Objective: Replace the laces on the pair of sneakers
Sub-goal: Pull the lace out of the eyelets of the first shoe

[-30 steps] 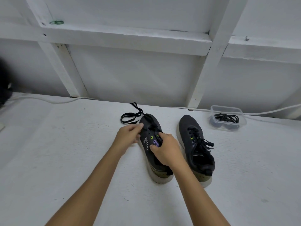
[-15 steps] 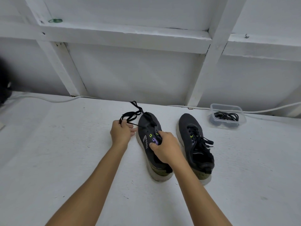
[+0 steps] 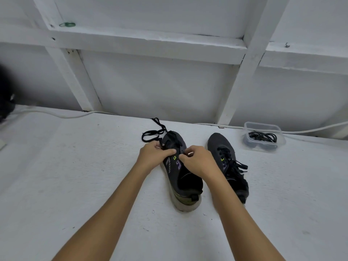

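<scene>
Your left hand [image 3: 153, 156] is back from loose lace [image 3: 150, 133] at 11 o'clock; both hands now pinch at eyelets of left sneaker [image 3: 181, 172], right hand [image 3: 197, 161] opposite. Right sneaker [image 3: 228, 162] at 3 o'clock, laced. Risk: lace end slips from pinch, or tug drags sneaker.

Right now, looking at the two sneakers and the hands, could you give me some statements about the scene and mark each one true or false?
1. Both hands, left and right, are at the left sneaker. True.
2. The right sneaker has no lace in it. False: a black lace is threaded through it, ends loose.
3. A clear box beyond the right sneaker holds black laces. True.
4. The box is closed with a lid. False: it is open on top.
5. A loose lace trails on the table past the left sneaker's toe. True.
</scene>
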Motion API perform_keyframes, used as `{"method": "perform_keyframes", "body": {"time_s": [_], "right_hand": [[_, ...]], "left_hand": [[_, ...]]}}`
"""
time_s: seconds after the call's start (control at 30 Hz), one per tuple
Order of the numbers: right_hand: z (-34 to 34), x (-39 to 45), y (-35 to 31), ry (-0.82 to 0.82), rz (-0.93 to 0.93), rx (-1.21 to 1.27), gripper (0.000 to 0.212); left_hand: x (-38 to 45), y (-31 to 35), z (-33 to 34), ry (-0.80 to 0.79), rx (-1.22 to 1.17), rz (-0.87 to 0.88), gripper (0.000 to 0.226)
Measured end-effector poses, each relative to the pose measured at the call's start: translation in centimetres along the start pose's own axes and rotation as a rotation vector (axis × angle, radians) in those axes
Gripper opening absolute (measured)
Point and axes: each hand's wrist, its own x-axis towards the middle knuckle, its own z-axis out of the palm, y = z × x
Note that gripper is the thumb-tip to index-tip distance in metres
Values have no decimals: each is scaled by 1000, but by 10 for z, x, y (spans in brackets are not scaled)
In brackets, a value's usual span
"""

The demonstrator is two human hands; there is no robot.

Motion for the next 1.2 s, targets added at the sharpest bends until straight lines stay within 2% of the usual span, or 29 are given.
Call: {"method": "perform_keyframes", "body": {"time_s": [0.17, 0.3, 0.47, 0.73, 0.87, 1.0, 1.13, 1.2], "right_hand": [[-6, 9, -6, 6, -19, -55, 25], [-7, 13, -15, 78, -148, -173, 39], [5, 24, -19, -24, -243, -380, 30], [17, 42, -24, 67, -275, -570, 25], [22, 48, -15, 64, -274, -475, 23], [28, 52, -4, 32, -157, -230, 14], [31, 56, 1, 2, -115, -135, 14], [32, 57, 2, -9, -107, -108, 13]], "left_hand": [[5, 13, 1, -24, 16, -28, 31], [7, 5, -4, -92, -7, 12, 15], [5, -1, -8, -151, -95, 26, 22], [4, 0, -6, -106, -136, 21, 19], [3, -6, -4, -115, -180, 15, 21], [-1, -14, -4, -87, -245, 44, 19], [0, -13, -1, -18, -171, 58, 12], [2, -11, 0, 34, -50, 92, 5]]}}
